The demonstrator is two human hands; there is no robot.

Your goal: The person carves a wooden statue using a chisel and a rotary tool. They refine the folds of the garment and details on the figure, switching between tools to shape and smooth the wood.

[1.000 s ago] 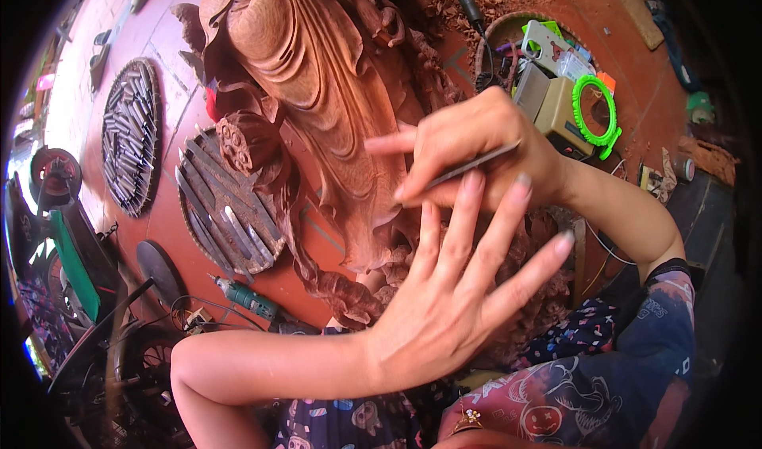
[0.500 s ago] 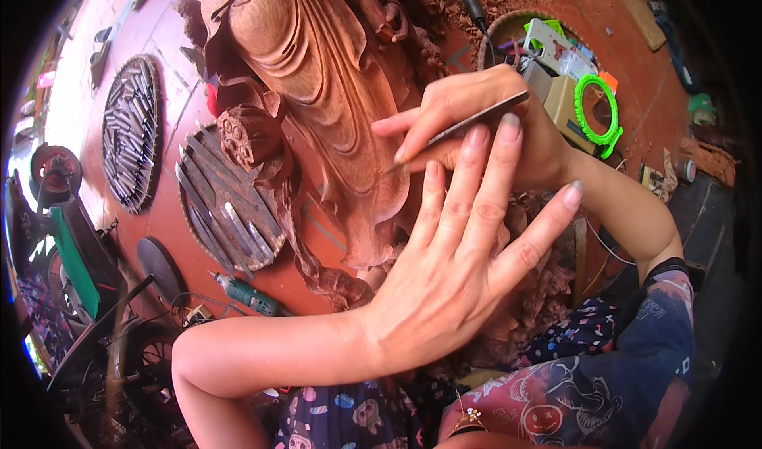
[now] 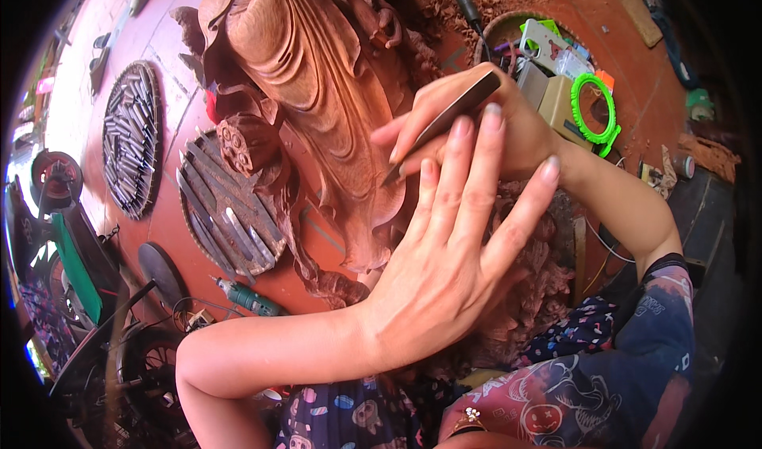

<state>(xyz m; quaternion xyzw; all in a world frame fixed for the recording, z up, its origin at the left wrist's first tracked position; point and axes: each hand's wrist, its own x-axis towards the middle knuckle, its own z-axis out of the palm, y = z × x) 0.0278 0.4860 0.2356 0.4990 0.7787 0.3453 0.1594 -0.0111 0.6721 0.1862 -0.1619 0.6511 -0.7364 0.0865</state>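
Observation:
A large reddish-brown wooden carving (image 3: 317, 76) with flowing robe folds lies in front of me. My right hand (image 3: 484, 124) grips a thin dark carving chisel (image 3: 444, 124), whose tip touches the carved folds near the carving's lower part. My left hand (image 3: 452, 266) is spread flat with fingers apart, lying over the carving just below the right hand; its fingertips reach up to the chisel and the right hand. It holds nothing. The carving under the left palm is hidden.
Two round woven trays (image 3: 131, 136) (image 3: 226, 211) of several chisels lie on the red floor at left. A small green rotary tool (image 3: 250, 298) lies below them. A basket (image 3: 508, 28) with a green ring (image 3: 595, 108) and boxes stands upper right. A motorbike (image 3: 71, 266) is parked far left.
The chisel and my right hand have shifted up and to the right along the folds. My left hand has slid upward with them, its fingers staying spread.

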